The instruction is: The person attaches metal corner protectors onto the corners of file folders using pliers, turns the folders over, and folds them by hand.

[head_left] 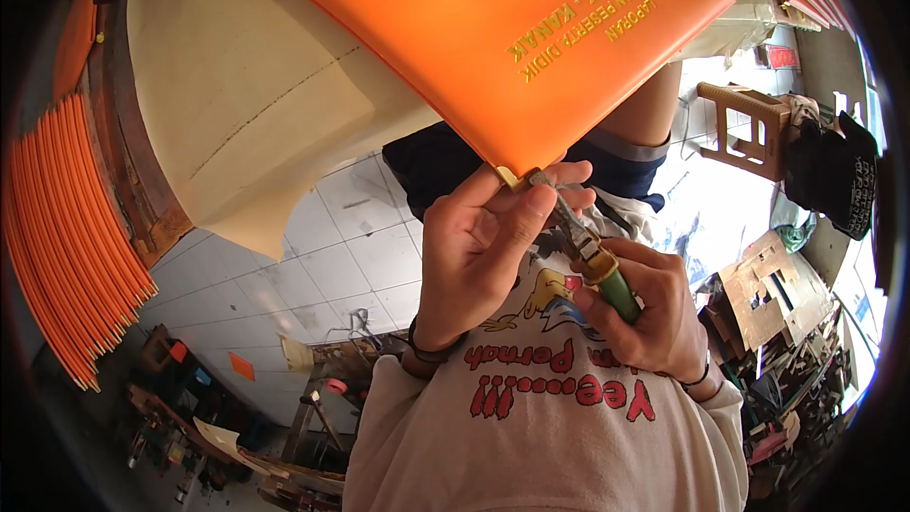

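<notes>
A large orange folder (455, 28) with gold lettering extends from the top of the view, one corner pointing down toward me. A small gold metal corner piece (508, 176) sits on that tip. My left hand (479, 251) is closed around the tip, its thumb against the metal jaws of a plier-like tool (569, 228). The tool's jaws touch or lie right beside the gold piece. My right hand (649, 308) is wrapped around the tool's green handle (618, 297).
Stacked orange folders (76, 237) stand at the far left, beside beige sheet material (246, 85) on a wooden-edged table. A tan plastic stool (744, 128) and dark bag (834, 171) are at right, above a scrap pile (787, 351). Tiled floor (365, 237) lies below.
</notes>
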Available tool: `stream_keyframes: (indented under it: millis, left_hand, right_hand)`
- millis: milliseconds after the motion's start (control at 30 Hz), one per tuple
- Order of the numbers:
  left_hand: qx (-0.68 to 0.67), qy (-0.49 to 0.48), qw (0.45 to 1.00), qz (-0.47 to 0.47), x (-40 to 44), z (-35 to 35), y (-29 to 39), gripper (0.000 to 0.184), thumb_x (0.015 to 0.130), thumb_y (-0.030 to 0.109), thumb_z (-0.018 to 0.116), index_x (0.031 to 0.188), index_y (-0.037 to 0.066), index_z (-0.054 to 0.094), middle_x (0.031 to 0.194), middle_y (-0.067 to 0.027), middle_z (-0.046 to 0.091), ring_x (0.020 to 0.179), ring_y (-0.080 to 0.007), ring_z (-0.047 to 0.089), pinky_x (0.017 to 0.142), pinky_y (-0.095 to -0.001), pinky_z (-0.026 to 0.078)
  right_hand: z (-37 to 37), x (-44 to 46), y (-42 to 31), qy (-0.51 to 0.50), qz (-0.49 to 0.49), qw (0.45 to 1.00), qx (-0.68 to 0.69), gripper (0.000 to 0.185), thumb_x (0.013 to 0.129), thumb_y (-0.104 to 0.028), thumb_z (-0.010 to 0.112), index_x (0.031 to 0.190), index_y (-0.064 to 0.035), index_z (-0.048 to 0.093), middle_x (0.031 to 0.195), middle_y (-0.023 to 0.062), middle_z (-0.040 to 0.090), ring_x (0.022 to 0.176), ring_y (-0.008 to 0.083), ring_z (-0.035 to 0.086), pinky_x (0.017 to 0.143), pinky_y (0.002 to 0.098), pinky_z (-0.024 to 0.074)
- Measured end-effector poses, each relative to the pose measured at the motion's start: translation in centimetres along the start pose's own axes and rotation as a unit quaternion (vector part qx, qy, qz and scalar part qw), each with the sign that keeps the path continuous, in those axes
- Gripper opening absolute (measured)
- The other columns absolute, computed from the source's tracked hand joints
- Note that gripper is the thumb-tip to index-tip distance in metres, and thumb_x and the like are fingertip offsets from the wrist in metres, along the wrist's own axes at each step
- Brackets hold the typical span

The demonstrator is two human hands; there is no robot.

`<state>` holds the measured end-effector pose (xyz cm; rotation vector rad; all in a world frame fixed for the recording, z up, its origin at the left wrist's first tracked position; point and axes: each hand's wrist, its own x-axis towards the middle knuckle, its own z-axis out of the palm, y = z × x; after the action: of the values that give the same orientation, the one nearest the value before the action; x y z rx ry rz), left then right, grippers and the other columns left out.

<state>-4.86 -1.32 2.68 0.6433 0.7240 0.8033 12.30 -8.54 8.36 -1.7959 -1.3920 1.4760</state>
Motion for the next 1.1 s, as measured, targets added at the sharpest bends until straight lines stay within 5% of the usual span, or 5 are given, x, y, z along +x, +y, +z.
stream_keyframes:
  millis: [167,367,700,900,1100]
  left_hand:
    - [-0.004,0.019,1.000,-0.005,0.0,0.2,0.0,0.030,0.101,0.006,0.051,0.127,-0.010,0.052,0.115,-0.0223,0.067,0.103,-0.0238,0.068,0.091,-0.0344,0.055]
    - [0.000,0.036,0.999,0.000,0.1,0.4,0.1,0.026,0.100,0.004,0.052,0.122,-0.011,0.055,0.110,-0.0205,0.068,0.095,-0.0210,0.068,0.089,-0.0343,0.056]
    - [0.025,0.050,0.998,0.035,0.5,0.3,-0.6,0.020,0.099,0.002,0.053,0.112,-0.012,0.059,0.096,-0.0174,0.070,0.087,-0.0140,0.065,0.084,-0.0313,0.054]
    - [0.003,0.048,0.999,0.011,0.3,0.3,-0.4,0.023,0.099,0.003,0.053,0.116,-0.013,0.057,0.101,-0.0185,0.070,0.091,-0.0160,0.066,0.086,-0.0320,0.055]
    - [-0.096,-0.044,0.993,-0.046,0.2,-1.3,0.9,0.035,0.100,0.005,0.054,0.130,-0.012,0.047,0.121,-0.0254,0.063,0.111,-0.0275,0.065,0.097,-0.0372,0.053]
  right_hand:
    - [0.8,-0.1,-0.1,0.056,0.083,0.991,0.084,0.025,0.081,-0.016,0.067,0.097,0.0021,0.058,0.081,0.0134,0.067,0.071,0.0237,0.066,0.065,0.0345,0.0502]
    - [-0.4,0.8,-0.3,-0.101,0.118,0.987,0.029,0.033,0.081,-0.024,0.064,0.100,0.0019,0.058,0.075,0.0140,0.063,0.067,0.0301,0.062,0.067,0.0391,0.0464]
    - [0.2,1.1,0.5,-0.056,0.067,0.996,-0.025,0.024,0.082,-0.019,0.066,0.085,0.0036,0.058,0.063,0.0168,0.061,0.056,0.0352,0.062,0.055,0.0416,0.0467]
    - [0.4,1.0,0.6,-0.037,0.073,0.996,0.022,0.020,0.081,-0.015,0.066,0.084,0.0031,0.057,0.065,0.0162,0.061,0.058,0.0353,0.062,0.057,0.0419,0.0460]
    - [0.4,-0.8,1.2,-0.016,0.072,0.994,0.080,0.016,0.081,-0.009,0.066,0.083,0.0032,0.057,0.073,0.0154,0.062,0.064,0.0350,0.062,0.062,0.0406,0.0474]
